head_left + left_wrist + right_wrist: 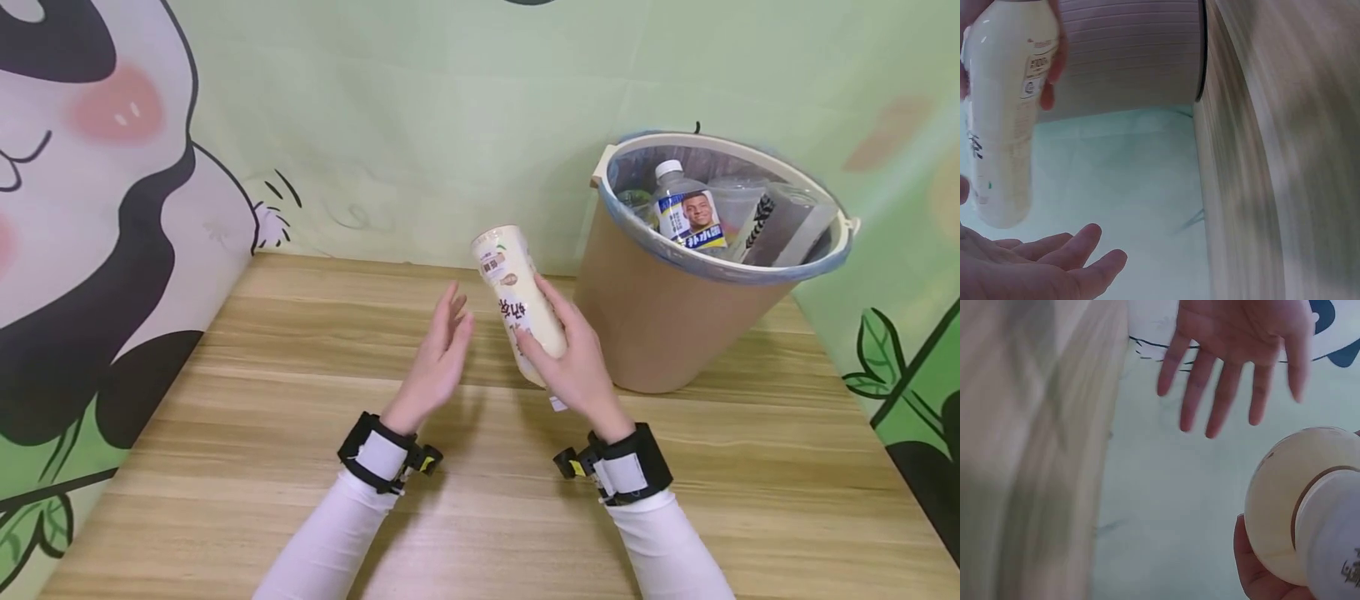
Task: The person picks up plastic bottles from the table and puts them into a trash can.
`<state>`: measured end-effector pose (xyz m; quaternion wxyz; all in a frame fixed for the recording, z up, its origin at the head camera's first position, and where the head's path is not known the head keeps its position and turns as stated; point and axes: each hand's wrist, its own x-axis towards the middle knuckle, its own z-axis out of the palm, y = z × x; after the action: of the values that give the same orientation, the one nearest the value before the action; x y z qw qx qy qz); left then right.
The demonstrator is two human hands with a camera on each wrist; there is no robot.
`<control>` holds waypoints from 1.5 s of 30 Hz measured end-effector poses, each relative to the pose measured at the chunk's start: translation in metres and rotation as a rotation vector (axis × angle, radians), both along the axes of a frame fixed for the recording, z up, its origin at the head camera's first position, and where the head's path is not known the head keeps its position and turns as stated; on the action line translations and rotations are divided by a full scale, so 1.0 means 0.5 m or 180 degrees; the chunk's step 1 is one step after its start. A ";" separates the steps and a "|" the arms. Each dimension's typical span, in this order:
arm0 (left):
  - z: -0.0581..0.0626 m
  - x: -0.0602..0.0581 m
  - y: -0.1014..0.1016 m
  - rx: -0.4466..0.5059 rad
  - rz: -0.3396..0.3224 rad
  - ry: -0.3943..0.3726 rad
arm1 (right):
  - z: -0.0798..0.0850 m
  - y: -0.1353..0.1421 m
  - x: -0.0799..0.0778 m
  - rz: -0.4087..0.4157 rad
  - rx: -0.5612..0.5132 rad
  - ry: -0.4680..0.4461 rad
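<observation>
My right hand (pixel 577 362) grips a cream-coloured drink bottle (pixel 516 292) with printed label text, thumb on one side and fingers on the other. The bottle is tilted, its base pointing away from me and its white cap (pixel 1335 537) toward me. Above the table, my left hand (pixel 435 358) is held apart from the bottle on its left side. In the right wrist view the left fingers (pixel 1222 394) are straight and spread, with nothing in them. In the left wrist view the bottle's base hangs just above the left hand's fingers.
A brown bin (pixel 667 308) with a bag-lined rim stands on the wooden table (pixel 300 417) at the back right. Inside it lie a labelled plastic bottle (pixel 686 212) and clear plastic cups (pixel 787 225). A panda-print backdrop (pixel 420 142) closes off the table's back and sides.
</observation>
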<state>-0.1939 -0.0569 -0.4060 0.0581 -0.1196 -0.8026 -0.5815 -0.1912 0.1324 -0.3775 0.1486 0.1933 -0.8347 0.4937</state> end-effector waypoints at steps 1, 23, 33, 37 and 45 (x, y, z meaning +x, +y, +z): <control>0.001 -0.001 0.000 -0.0012 -0.0008 0.0027 | 0.007 0.004 -0.004 0.0003 0.0051 0.0063; 0.014 0.006 0.009 -0.0205 -0.0019 0.0312 | 0.349 0.124 -0.027 -0.0636 0.0798 0.1556; 0.080 0.047 0.019 -0.0151 -0.0085 0.0249 | 0.384 0.232 -0.079 -0.1212 0.1030 0.1114; 0.083 0.050 0.021 -0.0126 -0.0098 0.0228 | 0.379 0.255 -0.081 -0.1365 0.1006 0.0975; 0.032 0.017 0.018 -0.0134 -0.0057 0.0277 | 0.368 0.266 -0.077 -0.1401 0.0994 0.1091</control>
<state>-0.1853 -0.0479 -0.3901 0.0853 -0.1531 -0.8102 -0.5593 -0.2296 0.2655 -0.1935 0.3588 0.1089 -0.8851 0.2758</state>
